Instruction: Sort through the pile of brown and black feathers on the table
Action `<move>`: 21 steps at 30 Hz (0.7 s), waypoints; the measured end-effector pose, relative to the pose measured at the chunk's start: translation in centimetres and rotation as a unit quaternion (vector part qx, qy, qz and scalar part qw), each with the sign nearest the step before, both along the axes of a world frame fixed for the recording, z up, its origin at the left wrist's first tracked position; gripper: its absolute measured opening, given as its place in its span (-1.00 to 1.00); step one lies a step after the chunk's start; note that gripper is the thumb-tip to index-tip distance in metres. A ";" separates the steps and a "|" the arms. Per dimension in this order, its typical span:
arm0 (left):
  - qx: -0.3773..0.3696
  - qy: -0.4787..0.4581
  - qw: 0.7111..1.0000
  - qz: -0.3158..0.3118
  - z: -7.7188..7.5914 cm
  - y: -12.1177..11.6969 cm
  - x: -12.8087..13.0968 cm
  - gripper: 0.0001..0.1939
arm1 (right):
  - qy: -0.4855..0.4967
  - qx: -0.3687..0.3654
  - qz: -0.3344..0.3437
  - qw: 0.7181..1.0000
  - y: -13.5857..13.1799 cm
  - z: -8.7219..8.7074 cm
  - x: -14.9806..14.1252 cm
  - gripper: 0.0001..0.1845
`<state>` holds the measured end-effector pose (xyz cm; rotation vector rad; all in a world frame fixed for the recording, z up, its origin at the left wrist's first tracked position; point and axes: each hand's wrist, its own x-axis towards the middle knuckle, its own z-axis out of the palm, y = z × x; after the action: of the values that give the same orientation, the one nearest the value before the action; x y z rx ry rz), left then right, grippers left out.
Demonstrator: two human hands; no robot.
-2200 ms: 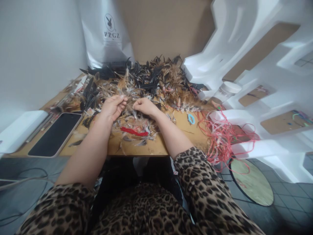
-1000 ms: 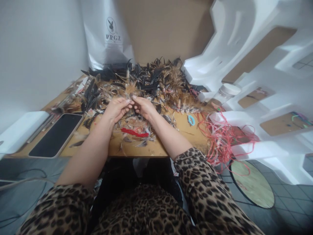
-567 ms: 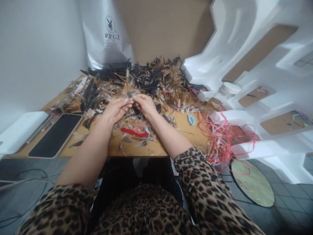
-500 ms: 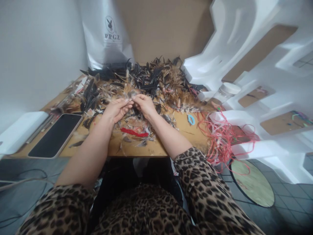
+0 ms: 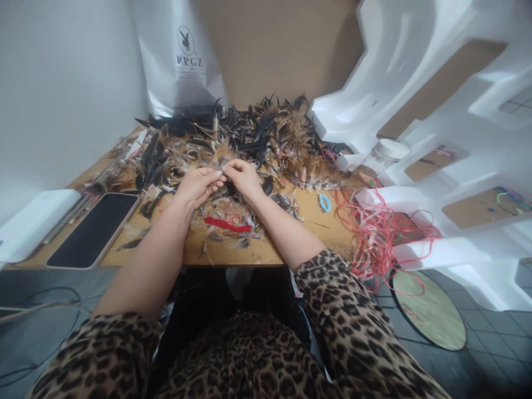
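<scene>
My left hand [image 5: 200,186] and my right hand [image 5: 244,178] meet over the middle of the table, thumbs and forefingers pinched close together. Between the fingertips is a small brown feather [image 5: 223,153] with a greyish fluffy base; its lower end is hidden by the fingers. Behind and around both hands lies a heap of loose feathers, black ones [image 5: 255,133] and brown ones [image 5: 293,127]. Nearer to me, below the hands, a red bundle of string [image 5: 228,224] rests among small feathers and fluff.
A phone [image 5: 93,230] and a white box-like object [image 5: 37,224] lie at left. To the right are a light-blue ring [image 5: 325,203], tangled pink strips [image 5: 378,233], a lidded jar [image 5: 384,157] and large white foam pieces [image 5: 436,260]. A white bag [image 5: 183,83] stands behind.
The fingers have shifted slightly at the pinch, with the right fingertips a little further left. Both hands stay in the same place, and the feathers around look unchanged.
</scene>
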<state>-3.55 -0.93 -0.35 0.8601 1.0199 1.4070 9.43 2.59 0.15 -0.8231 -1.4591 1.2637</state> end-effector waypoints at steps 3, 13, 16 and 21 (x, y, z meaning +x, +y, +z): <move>0.013 0.019 1.000 0.006 0.1 -0.1 -0.1 -0.91 | 0.001 0.017 0.016 1.000 0.1 0.1 0.2 -0.81; 0.023 -0.035 0.993 0.114 1.1 -0.1 -1.0 -0.90 | -0.367 0.168 0.133 0.905 1.3 0.0 2.5 -0.88; 0.024 -0.029 0.993 0.113 1.0 -0.1 -1.0 -0.89 | -0.426 0.183 0.139 0.875 1.0 0.1 2.4 -0.84; 0.040 -0.027 0.993 0.106 0.7 0.1 -1.2 -0.88 | -0.488 0.208 0.148 0.835 -0.2 0.4 1.9 -0.81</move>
<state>-4.70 -0.86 0.32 0.7847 1.0438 1.6514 11.32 2.42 0.59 -1.0135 -2.6529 0.6398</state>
